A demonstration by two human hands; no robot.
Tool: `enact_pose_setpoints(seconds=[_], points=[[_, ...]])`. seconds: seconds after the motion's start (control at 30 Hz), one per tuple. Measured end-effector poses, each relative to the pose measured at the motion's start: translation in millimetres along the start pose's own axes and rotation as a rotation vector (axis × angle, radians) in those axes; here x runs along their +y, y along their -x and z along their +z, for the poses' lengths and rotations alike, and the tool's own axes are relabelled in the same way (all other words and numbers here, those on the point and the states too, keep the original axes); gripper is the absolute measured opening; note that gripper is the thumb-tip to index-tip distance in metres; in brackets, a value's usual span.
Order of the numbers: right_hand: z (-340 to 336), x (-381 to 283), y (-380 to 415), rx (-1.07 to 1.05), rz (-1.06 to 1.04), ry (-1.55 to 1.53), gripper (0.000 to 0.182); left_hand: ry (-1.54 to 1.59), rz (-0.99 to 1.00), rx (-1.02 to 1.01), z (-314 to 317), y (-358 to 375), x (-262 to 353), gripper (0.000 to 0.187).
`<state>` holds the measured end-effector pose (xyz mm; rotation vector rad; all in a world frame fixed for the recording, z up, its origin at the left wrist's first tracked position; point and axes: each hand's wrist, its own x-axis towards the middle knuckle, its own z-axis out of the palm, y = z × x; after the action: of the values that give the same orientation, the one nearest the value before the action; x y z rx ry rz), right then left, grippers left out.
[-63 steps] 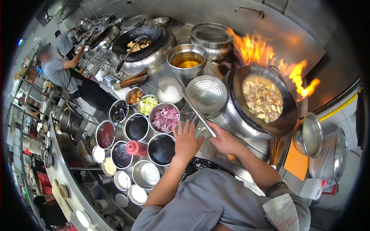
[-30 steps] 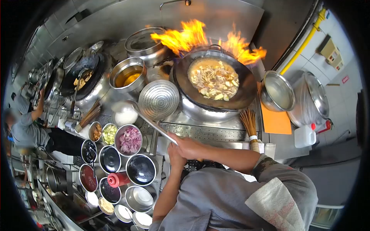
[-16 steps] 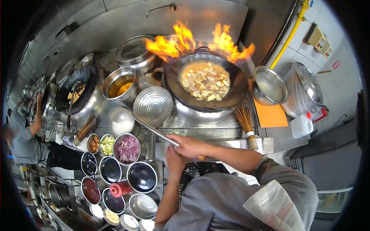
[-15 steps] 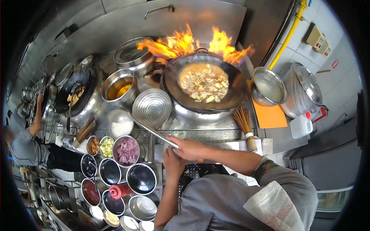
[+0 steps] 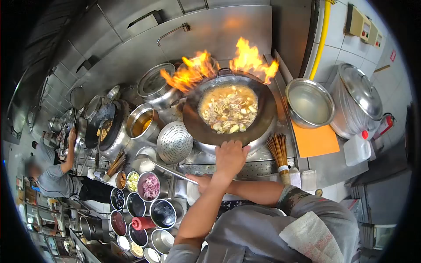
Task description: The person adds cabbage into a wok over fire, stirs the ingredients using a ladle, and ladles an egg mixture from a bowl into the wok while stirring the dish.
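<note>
My left hand point(image 5: 231, 158) is at the near rim of a large dark wok point(image 5: 263, 120), its fingers closed over the edge. Inside the wok lies a brothy mix of pale sliced food point(image 5: 230, 107). Below my left hand, and partly hidden by that forearm, my right hand point(image 5: 202, 180) grips the end of a long metal ladle handle point(image 5: 169, 170). The handle runs left to the ladle's bowl, over a container of white contents point(image 5: 147, 164). A round perforated strainer point(image 5: 175, 142) rests left of the wok.
Flames point(image 5: 252, 61) rise behind the wok. Right of it are a steel bowl point(image 5: 310, 103), an orange board point(image 5: 315, 139) and a bamboo brush point(image 5: 277, 151). Ingredient pots and a red bottle point(image 5: 142, 223) stand lower left. Another person point(image 5: 57, 179) works at the far left.
My left hand has left the ladle handle's end and moved up to the wok's near rim, crossing over my right wrist. The view has shifted, and the flames have changed shape.
</note>
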<state>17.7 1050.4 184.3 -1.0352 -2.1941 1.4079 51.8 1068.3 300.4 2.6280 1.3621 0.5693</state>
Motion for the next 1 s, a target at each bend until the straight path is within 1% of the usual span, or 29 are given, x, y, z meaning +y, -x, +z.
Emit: enact_pose_setpoints(seconds=[0.03, 0.07, 0.13, 0.2, 0.4, 0.5, 0.53, 0.6, 0.67, 0.73, 0.8, 0.83, 0.93, 1.0], points=[[2.1, 6.5, -5.4, 0.018, 0.056, 0.024, 0.076, 0.005, -0.029, 0.028, 6.7, 3.6, 2.5, 0.027], [-9.1, -5.1, 0.0, 0.008, 0.083, -0.038, 0.079, 0.01, -0.056, 0.054, 11.7, 5.5, 5.3, 0.028], [-24.9, -26.6, 12.2, 0.013, 0.134, -0.032, 0.078, 0.004, -0.092, 0.085, 15.7, 1.7, 19.2, 0.028], [-30.7, -29.4, 14.7, -0.001, 0.187, -0.063, 0.077, 0.005, -0.122, 0.116, 21.0, -1.7, 29.4, 0.028], [-33.1, -26.8, 22.1, -0.029, 0.13, 0.004, 0.08, 0.034, -0.152, 0.155, 36.1, -6.0, 38.1, 0.029], [-32.0, -28.6, 22.1, -0.015, 0.128, 0.055, 0.081, 0.08, -0.169, 0.133, 34.6, -11.5, 44.1, 0.03], [-33.1, -27.8, 19.6, -0.027, 0.125, -0.017, 0.08, 0.054, -0.182, 0.115, 32.8, -11.3, 46.2, 0.03], [-33.1, -23.0, 14.3, -0.012, 0.104, -0.061, 0.079, 0.006, -0.183, 0.08, 28.6, -14.6, 49.5, 0.03], [-36.3, -15.3, 15.7, 0.004, 0.114, -0.063, 0.078, -0.049, -0.179, -0.013, 21.5, -15.7, 46.1, 0.031], [-29.1, -4.2, 12.3, 0.04, 0.103, -0.157, 0.078, -0.082, -0.163, -0.066, 14.2, -14.8, 37.1, 0.031], [0.4, 22.8, -7.6, 0.049, 0.198, -0.257, 0.078, -0.101, -0.118, -0.1, 11.6, -10.7, 25.2, 0.031], [15.0, 36.2, -17.5, 0.057, 0.245, -0.306, 0.078, -0.11, -0.115, -0.078, 13.3, -8.7, 25.7, 0.031], [17.4, 26.5, -1.5, 0.078, 0.167, -0.152, 0.076, -0.107, -0.115, -0.022, 22.4, -2.6, 30.6, 0.031], [6.0, 8.5, 11.0, 0.099, 0.066, -0.004, 0.075, -0.08, -0.132, -0.004, 32.1, -2.1, 32.5, 0.031]])
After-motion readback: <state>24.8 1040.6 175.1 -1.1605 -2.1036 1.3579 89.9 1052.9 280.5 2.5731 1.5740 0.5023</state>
